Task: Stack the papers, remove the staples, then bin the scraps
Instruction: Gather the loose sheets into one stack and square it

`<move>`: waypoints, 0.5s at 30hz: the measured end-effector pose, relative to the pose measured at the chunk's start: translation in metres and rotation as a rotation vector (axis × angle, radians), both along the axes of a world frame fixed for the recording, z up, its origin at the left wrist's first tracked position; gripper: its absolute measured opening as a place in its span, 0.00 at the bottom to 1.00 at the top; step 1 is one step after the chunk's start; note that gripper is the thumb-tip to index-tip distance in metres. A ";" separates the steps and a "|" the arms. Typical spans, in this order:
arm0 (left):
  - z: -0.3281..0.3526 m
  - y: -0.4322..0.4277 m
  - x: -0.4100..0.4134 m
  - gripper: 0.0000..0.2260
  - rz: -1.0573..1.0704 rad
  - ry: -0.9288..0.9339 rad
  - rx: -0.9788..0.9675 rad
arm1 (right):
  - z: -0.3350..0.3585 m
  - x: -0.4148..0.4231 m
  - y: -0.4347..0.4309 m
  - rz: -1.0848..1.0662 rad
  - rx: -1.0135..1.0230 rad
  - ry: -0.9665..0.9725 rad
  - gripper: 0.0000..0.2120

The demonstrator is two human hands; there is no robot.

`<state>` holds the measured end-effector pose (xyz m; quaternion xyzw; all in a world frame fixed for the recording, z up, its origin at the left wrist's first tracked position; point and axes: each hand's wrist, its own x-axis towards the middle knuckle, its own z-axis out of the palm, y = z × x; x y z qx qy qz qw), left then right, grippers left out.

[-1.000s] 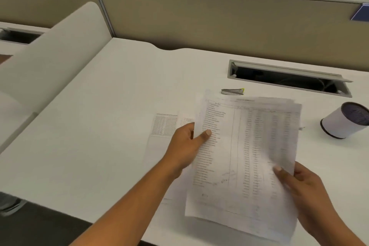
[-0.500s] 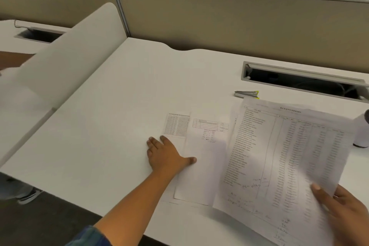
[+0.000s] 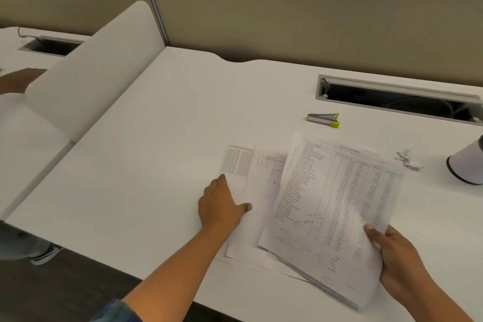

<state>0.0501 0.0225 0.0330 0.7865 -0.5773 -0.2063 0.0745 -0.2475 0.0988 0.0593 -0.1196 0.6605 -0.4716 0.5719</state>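
Note:
My right hand (image 3: 397,259) grips a printed stack of papers (image 3: 334,206) by its lower right corner, thumb on top, and holds it tilted just above the white desk (image 3: 156,165). Two loose sheets (image 3: 251,191) lie flat on the desk, partly under that stack. My left hand (image 3: 222,204) rests flat on their left edge with straight fingers. A metal staple remover with yellow tips (image 3: 324,120) lies behind the papers. A crumpled paper scrap (image 3: 407,161) sits right of the stack, beside a white bin (image 3: 467,165) lying on its side at the right edge.
An open cable tray slot (image 3: 397,99) runs along the desk's back right. A curved white divider (image 3: 91,68) bounds the left side, with another person's hand (image 3: 18,81) beyond it. A beige partition (image 3: 287,21) closes the back. A shoe (image 3: 47,256) shows on the dark floor.
My left hand let go of the stack and came down flat on the loose sheets. My right hand swung the stack to the right, then back over those sheets. The view drifted right.

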 end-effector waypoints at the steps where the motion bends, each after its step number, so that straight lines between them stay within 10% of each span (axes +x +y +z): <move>1: 0.002 0.002 0.001 0.42 -0.018 -0.030 -0.012 | -0.002 0.002 0.001 0.003 0.007 -0.001 0.09; 15: 0.003 0.007 -0.040 0.10 0.165 0.590 0.106 | -0.026 -0.002 -0.014 0.172 0.176 0.012 0.13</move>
